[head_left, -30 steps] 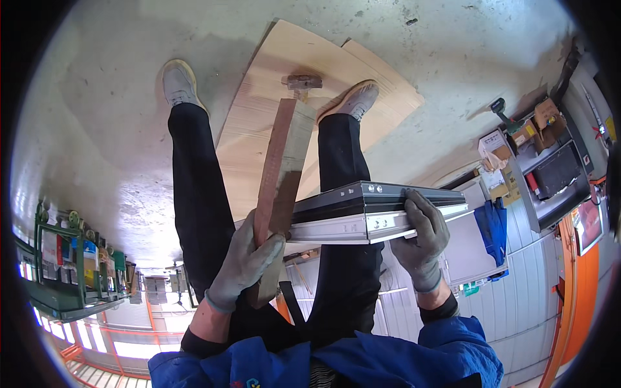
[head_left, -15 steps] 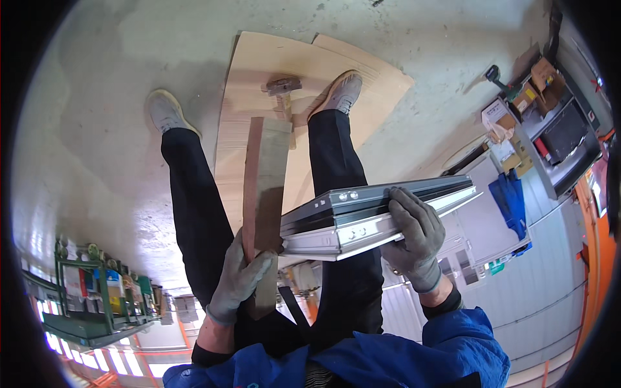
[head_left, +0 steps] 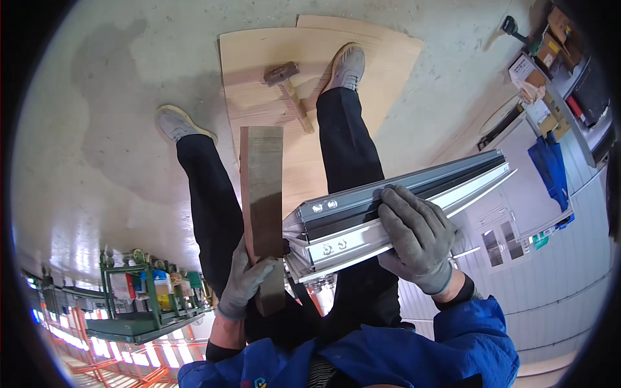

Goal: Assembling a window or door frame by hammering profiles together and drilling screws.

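My gloved left hand (head_left: pixel 248 279) is closed round the lower part of a wooden block (head_left: pixel 264 187), long and square-edged, which stands roughly lengthwise in front of me. Against the block's right side rests the mitred end of a metal profile frame (head_left: pixel 343 227), dark grey on one face and silver on the other, with round holes near its corner. My gloved right hand (head_left: pixel 417 242) grips this frame from the right, fingers over its dark face. The frame's far end slants up to the right. Beyond the block, a hammer (head_left: pixel 290 90) with a wooden handle lies on cardboard.
Flattened cardboard (head_left: pixel 259 64) covers the floor ahead, with my right shoe (head_left: pixel 349 64) on it. My left shoe (head_left: pixel 178 123) is on bare concrete. A green cart (head_left: pixel 136 323) loaded with goods stands at left; a bench with boxes (head_left: pixel 550 52) and a cordless tool is at right.
The frame has tilted so more of its dark face shows, its right end now higher. My right hand has moved slightly with it. The block stays against the frame's end.
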A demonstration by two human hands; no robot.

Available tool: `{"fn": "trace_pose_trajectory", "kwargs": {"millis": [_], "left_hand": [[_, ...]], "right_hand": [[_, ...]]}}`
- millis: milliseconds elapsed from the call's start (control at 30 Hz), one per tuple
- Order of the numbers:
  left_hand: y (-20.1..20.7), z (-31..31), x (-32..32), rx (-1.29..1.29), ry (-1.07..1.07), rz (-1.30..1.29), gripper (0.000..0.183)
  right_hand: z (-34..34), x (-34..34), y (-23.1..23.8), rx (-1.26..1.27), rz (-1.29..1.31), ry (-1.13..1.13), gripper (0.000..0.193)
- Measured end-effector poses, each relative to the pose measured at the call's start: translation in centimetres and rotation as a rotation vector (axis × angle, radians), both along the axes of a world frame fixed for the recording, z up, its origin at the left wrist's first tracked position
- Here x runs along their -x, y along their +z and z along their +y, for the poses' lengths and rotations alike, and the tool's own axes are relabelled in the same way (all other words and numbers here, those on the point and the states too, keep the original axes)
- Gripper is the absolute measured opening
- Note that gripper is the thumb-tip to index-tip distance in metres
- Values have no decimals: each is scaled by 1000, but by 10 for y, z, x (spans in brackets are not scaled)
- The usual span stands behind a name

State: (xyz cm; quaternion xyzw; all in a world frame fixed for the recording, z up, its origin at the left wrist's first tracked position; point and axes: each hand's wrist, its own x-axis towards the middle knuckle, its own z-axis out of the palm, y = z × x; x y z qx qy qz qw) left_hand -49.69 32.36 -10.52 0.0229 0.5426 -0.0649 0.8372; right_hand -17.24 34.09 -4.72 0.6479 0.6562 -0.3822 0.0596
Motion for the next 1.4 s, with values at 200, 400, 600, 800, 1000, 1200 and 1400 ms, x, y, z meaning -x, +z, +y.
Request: {"fn": "trace_pose_trajectory", "kwargs": {"millis": [200, 400, 600, 800, 1000, 1200, 1400], "left_hand": [[2, -3, 9, 5, -104, 9, 60], [6, 5, -3, 30, -76, 80, 61], [1, -2, 0, -23, -17, 43, 57], [3, -1, 2, -6, -57, 77, 59], [1, -7, 4, -71, -55, 68, 59], [0, -6, 4, -89, -69, 40, 57], [3, -8, 8, -42, -122, 97, 54]], "right_hand": [[0, 4, -3, -51, -13, -62, 35], [0, 2, -4, -36, 10, -57, 33], [-9, -2, -6, -46, 28, -27, 51], [-9, -2, -7, -59, 26, -46, 50], [-12, -1, -10, -86, 12, -44, 45], [-6, -1, -10, -83, 13, -67, 32], [-8, -2, -11, -89, 18, -58, 31]]}}
